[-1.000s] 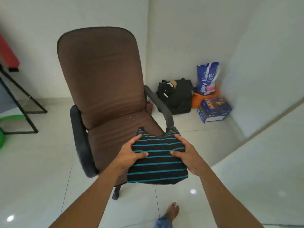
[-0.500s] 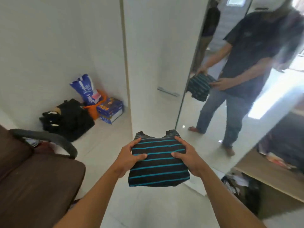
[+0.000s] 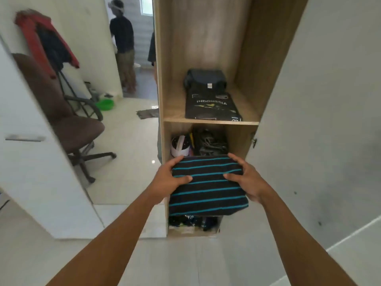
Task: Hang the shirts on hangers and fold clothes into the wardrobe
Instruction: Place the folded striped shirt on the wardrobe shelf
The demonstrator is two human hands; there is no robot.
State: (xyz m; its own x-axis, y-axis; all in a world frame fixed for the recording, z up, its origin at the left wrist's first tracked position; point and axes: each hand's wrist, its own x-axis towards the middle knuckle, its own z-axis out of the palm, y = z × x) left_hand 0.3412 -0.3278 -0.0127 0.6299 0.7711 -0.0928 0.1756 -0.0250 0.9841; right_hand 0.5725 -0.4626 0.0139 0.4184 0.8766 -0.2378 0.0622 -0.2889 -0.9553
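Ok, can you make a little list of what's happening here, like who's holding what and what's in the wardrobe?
held thing: folded striped shirt, black with blue stripes
left hand: grips the shirt's left edge, thumb on top
right hand: grips its right edge, thumb on top
wardrobe: open, wooden inside
upper shelf: folded black shirt, lying flat
lower part: loose clothes behind the striped shirt

A room in a home: an open wooden wardrobe [image 3: 206,38] holds a folded black T-shirt [image 3: 212,106] on its shelf, with a mirrored door [image 3: 127,162] left reflecting a brown swivel chair [image 3: 78,129], over a white tiled floor [image 3: 185,261].
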